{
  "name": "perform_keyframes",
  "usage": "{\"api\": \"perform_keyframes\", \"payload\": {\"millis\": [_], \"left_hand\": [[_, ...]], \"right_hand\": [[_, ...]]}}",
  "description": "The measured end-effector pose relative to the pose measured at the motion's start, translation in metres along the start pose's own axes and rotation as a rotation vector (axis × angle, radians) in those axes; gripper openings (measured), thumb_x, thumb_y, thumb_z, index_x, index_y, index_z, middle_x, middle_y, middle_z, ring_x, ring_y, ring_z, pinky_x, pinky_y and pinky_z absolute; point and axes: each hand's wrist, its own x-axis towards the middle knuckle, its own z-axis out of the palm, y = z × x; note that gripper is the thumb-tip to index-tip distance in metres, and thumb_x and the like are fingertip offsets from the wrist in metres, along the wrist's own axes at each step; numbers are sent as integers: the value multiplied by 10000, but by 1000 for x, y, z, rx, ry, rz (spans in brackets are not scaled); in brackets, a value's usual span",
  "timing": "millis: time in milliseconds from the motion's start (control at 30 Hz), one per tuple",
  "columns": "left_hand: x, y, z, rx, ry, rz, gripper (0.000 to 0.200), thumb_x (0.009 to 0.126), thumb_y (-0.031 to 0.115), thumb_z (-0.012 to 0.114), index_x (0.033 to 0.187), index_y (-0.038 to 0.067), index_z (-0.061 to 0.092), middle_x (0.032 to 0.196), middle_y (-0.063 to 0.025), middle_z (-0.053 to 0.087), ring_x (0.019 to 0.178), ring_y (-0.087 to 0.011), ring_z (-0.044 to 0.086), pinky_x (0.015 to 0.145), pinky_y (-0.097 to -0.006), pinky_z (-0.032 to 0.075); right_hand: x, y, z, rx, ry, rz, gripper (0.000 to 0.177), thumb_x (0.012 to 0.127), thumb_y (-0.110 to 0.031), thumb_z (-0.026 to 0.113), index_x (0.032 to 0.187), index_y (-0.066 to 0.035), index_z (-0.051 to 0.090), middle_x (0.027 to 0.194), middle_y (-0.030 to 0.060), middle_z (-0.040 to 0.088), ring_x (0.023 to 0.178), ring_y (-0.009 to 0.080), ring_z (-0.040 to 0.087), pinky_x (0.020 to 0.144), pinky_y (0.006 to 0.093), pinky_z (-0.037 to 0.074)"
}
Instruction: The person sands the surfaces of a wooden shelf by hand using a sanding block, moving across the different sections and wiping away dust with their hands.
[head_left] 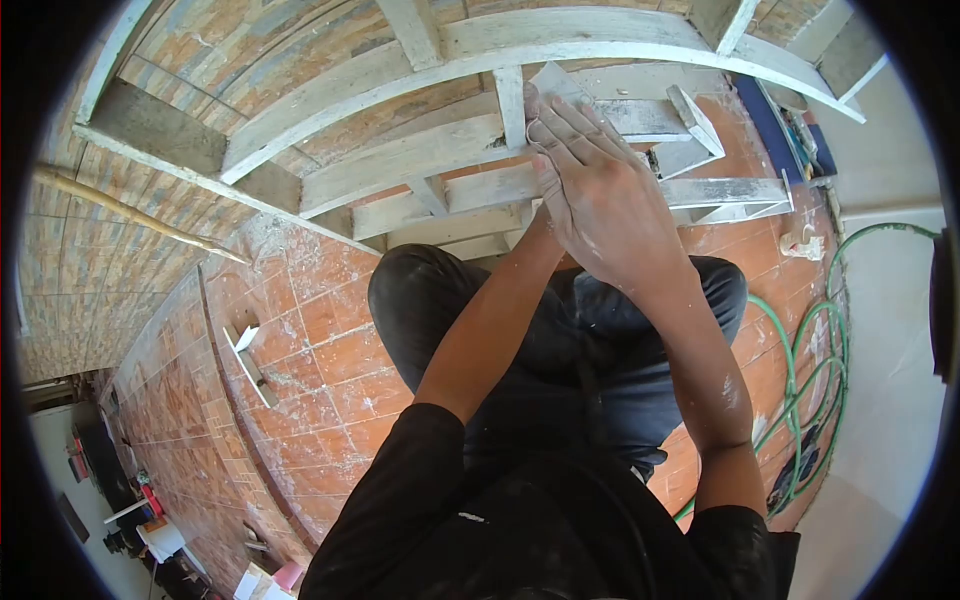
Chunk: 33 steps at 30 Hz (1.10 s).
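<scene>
My right hand [605,200], dusted with white, reaches up to a white-painted slatted frame [400,165]. Its fingers lie straight and close together over a thin grey sheet that looks like sandpaper [556,82], pressing it at a crosspiece of the frame. Part of the sheet sticks out past the fingertips. My left hand [545,215] comes in from below on the left, at the same spot. Most of it, fingers included, is hidden behind my right hand. Pale, worn paint shows on the slats around both hands.
Dusty orange tiles [330,340] surround my bent knees. A green hose [800,370] lies coiled at the right, near a pale wall. A small white piece of wood [250,367] rests on the floor at left, below a wooden pole [140,212]. Blue case [775,125] stands upper right.
</scene>
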Motion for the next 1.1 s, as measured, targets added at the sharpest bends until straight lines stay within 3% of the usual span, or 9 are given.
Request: {"api": "perform_keyframes", "payload": {"millis": [200,500,600,667,700,767,867,1100], "left_hand": [[19,6,-6,367,19,62,446,959,250,420,1354,79,303,1288,-47,436,1202,-190,406,1022,-352,311],[33,8,-8,518,48,111,445,936,248,462,1319,66,327,1252,-68,453,1168,-207,430,989,-358,334],[38,9,-6,560,50,128,444,929,248,476,1307,62,335,1240,-76,458,1156,-213,439,978,-360,342],[41,9,-7,586,59,144,444,924,247,485,1300,59,341,1232,-80,462,1149,-217,444,971,-361,347],[42,10,-8,597,62,149,444,921,247,490,1296,58,343,1228,-83,464,1145,-219,447,967,-361,349],[44,12,-8,606,70,161,444,916,247,499,1288,55,349,1220,-88,468,1137,-223,452,960,-363,354],[45,12,-8,627,77,166,445,909,246,513,1276,51,357,1208,-95,474,1126,-228,461,949,-365,362],[46,12,-8,674,97,190,445,891,245,546,1249,41,376,1180,-112,487,1099,-242,480,924,-369,379]], "right_hand": [[26,21,8,5,-40,-39,347,930,-167,467,1116,97,592,1211,232,586,1177,330,539,1074,403,357],[27,24,13,9,2,-46,345,938,-171,440,1062,101,612,1187,270,581,1161,349,540,1038,418,386],[47,34,15,110,-159,43,312,929,-160,448,989,90,625,1135,269,600,1102,368,561,990,419,421],[47,41,21,120,60,-129,299,942,-167,459,978,83,619,1032,289,613,958,437,581,877,444,465],[48,42,20,129,51,-135,299,942,-167,459,978,83,619,1032,289,613,958,437,581,877,444,465],[55,45,16,100,-271,139,293,944,-174,460,913,75,611,853,305,604,797,451,585,749,476,470],[55,50,22,170,-141,38,316,942,-193,471,827,67,610,712,303,563,683,462,562,658,490,454],[60,50,21,214,-168,146,340,919,-199,504,726,59,613,671,296,558,649,464,557,625,472,455]]}}
